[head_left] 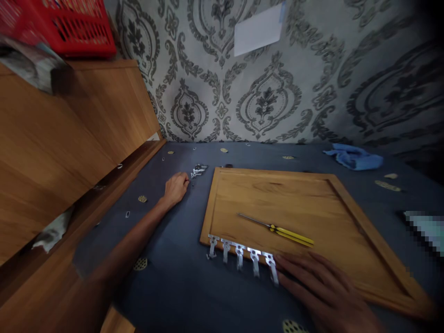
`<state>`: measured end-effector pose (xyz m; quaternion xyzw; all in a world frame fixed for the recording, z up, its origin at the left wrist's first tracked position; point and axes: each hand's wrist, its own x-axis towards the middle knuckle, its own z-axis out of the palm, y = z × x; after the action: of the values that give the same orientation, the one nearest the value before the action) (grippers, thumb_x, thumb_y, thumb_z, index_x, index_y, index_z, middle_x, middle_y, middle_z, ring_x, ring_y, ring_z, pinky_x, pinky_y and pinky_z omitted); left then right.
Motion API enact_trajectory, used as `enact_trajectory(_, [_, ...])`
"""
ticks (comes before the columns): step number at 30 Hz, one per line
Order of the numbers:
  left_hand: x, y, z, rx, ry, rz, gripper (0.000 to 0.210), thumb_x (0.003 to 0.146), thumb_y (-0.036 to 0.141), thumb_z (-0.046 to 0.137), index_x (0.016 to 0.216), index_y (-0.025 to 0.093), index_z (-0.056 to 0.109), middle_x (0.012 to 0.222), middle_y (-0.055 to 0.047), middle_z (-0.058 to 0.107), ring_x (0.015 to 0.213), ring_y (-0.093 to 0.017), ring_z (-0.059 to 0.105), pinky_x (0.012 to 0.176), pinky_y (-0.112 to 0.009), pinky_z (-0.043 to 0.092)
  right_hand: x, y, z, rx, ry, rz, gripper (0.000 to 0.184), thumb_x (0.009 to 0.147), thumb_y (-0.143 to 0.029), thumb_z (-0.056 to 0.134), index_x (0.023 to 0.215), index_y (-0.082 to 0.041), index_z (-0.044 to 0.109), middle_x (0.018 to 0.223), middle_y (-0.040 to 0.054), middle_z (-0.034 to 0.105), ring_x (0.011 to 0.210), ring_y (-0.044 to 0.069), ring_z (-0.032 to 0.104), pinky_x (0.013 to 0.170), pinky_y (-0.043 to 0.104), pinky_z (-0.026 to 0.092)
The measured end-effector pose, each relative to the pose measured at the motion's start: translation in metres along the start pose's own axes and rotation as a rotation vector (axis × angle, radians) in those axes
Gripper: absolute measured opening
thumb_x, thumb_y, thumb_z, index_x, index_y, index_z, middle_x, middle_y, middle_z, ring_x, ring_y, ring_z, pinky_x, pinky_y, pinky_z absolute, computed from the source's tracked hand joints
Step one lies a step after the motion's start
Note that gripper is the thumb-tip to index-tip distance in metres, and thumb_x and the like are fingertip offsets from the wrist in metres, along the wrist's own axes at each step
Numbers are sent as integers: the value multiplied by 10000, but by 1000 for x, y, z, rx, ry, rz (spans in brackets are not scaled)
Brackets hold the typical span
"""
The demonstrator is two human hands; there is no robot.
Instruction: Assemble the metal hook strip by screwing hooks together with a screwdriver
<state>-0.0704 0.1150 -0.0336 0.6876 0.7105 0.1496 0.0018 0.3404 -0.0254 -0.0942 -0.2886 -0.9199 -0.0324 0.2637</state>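
My left hand (176,188) rests on the dark cloth with its fingers curled together. It is beside a small pile of metal hinges (198,171), and what its fingertips hold, if anything, is hidden. My right hand (322,286) lies with fingers stretched out over the near edge of a framed wooden panel (277,187). Its fingertips are close to a row of several silver hinges (239,255) lined up along that edge, their arms hanging over it. On the panel lies a screwdriver (291,234) with a yellow handle, its shaft pointing left.
The dark patterned cloth (166,273) covers the work surface. A crumpled blue cloth (357,156) lies at the back right. On the left stands wooden furniture (76,129) with a red plastic basket (79,27) on top. A patterned wall (222,88) closes off the back.
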Motion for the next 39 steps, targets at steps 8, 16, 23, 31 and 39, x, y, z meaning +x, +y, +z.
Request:
enact_trajectory(8, [-10,8,-4,-69,109,-24,168,982,272,639,1093,148,663,1135,-77,690,1046,-230,670,937,-451,558,22,-15,-16,-43,119,-47,390,925,-122,501,1220,-276,703,1193,30,775,1117,215,661,1013,478,467])
enact_trajectory(16, [-9,30,-30,-363,135,71,46,827,230,629,812,227,585,767,9,670,733,-175,631,680,-272,495,32,-37,-29,68,78,131,336,955,-52,477,1118,-227,713,1199,54,764,1186,205,624,1105,524,436])
enact_trajectory(23, [-59,121,-49,-673,-237,357,111,810,305,687,818,202,725,766,10,731,723,-153,655,655,-239,500,35,-42,-33,99,92,138,290,1038,-143,415,1160,-199,672,1206,66,756,1185,223,610,1117,554,425])
enact_trajectory(31, [-78,168,-42,-612,-526,531,110,852,153,629,849,205,726,814,18,767,758,-147,699,712,-235,505,40,-41,-35,87,89,147,336,952,-45,449,1094,-206,707,1118,55,777,1119,218,631,1093,513,451])
enact_trajectory(39, [-82,175,-32,-577,-613,567,100,836,118,679,773,195,664,709,43,671,669,-123,604,636,-225,430,40,-42,-33,80,82,155,281,937,-86,488,1059,-191,718,1159,73,763,1120,237,607,1103,533,431])
